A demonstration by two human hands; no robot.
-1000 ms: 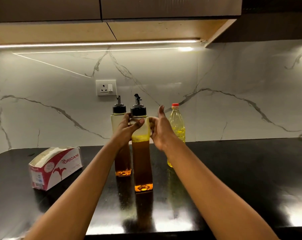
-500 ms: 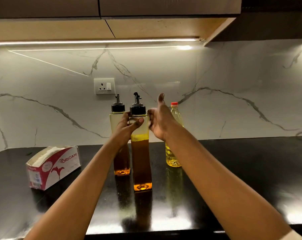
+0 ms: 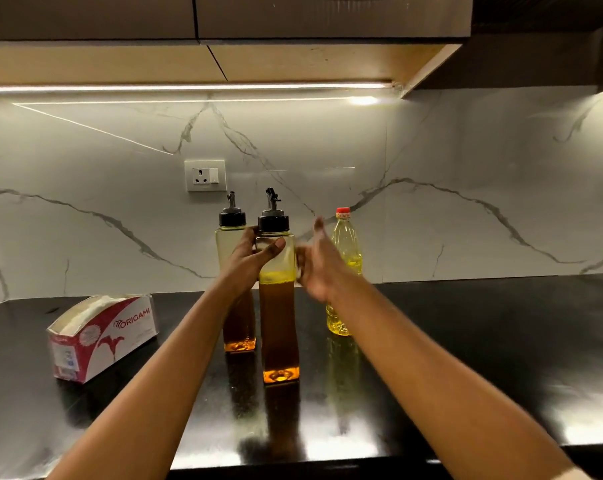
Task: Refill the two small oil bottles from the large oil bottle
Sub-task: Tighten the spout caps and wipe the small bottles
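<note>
Upright on the desk (image 3: 473,344) stood the front oil bottle (image 3: 278,323), my left grip (image 3: 251,258) clasping its upper part, my right grip (image 3: 319,268) unclenched alongside.

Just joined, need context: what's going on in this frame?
A person's left hand grips the nearer square clear dispenser bottle with a black spout cap, upright on the glossy black counter. The blurred right hand is open beside it. A matching second dispenser stands behind; the round red-capped plastic bottle of yellow oil stands at right. No pouring yet.
</note>
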